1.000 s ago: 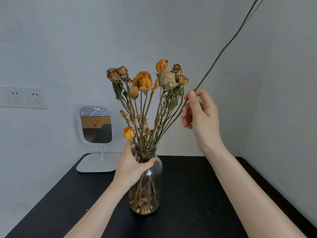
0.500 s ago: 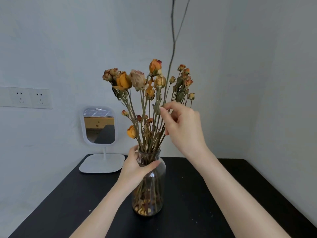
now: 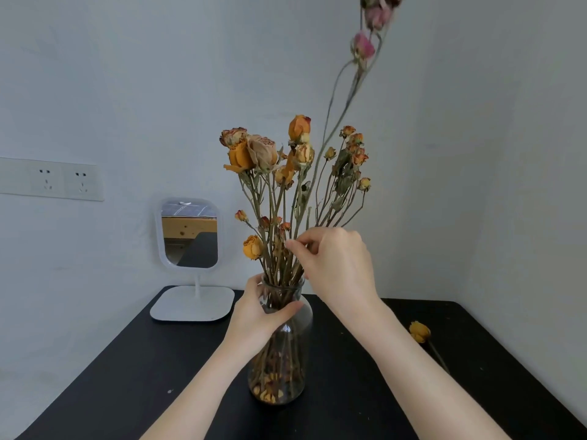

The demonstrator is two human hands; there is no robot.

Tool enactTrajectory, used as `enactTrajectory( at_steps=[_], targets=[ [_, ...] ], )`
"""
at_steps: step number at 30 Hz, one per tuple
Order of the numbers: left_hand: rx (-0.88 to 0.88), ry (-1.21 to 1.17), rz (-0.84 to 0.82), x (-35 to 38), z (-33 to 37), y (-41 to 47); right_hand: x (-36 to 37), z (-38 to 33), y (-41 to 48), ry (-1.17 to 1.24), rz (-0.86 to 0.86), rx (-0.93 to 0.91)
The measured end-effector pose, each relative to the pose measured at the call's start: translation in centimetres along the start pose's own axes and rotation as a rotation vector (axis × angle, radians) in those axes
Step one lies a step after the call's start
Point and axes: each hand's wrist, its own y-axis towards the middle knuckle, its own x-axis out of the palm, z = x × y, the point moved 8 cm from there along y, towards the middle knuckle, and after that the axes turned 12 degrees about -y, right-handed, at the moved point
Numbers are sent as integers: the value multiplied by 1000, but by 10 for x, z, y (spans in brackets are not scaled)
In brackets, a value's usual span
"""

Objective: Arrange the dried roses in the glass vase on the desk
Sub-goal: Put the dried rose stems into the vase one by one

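Note:
A clear glass vase stands on the black desk, filled with dried orange and beige roses. My left hand grips the vase's neck. My right hand pinches a long thin stem just above the vase mouth. That tall stem rises above the bunch and carries pink buds near the top edge of the view. Its lower end is among the other stems; how deep it sits is hidden.
A single yellow dried rose lies on the desk to the right of my arm. A white standing mirror is at the back left. Wall sockets are on the left wall. Walls close the back and right.
My right hand has come down along the long stem, from the flower heads to just above the vase mouth. The stem has swung upright and sunk, so its pink buds now show.

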Motion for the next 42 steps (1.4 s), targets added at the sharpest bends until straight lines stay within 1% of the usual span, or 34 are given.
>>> enactTrajectory(
  at_steps=[3, 10, 13, 17, 19, 22, 27, 29, 33, 36, 38, 42],
  targets=[
    [2, 8, 2, 0, -1, 0, 16, 6, -6, -57, -50, 23],
    [-21, -7, 8, 0, -5, 0, 50, 11, -23, -103, -132, 51],
    [-24, -8, 5, 0, -5, 0, 53, 16, -26, -50, -126, 73],
    [-25, -27, 2, 1, -4, -2, 39, 15, -25, 66, -2, 88],
    [-19, -32, 4, 1, -3, -3, 36, 14, -25, 109, 20, 88],
    [-22, -35, 10, 0, -4, -3, 40, 15, -25, 119, -11, 88],
    [-18, -38, -11, 1, -10, -1, 59, 20, -27, 101, -160, 112],
    [-16, -32, -24, 1, -9, -1, 60, 22, -30, 135, -162, 118],
    [-19, -34, -58, 1, -5, 1, 49, 27, -39, 172, -111, 110],
    [-20, -20, -77, -1, -5, 2, 38, 42, -44, 187, -117, 142],
    [-2, 15, -51, 0, -4, 1, 33, 60, -49, 189, -139, 188],
    [56, 161, 116, 1, 3, -5, 32, 113, -68, 112, -236, 365]
  ],
)
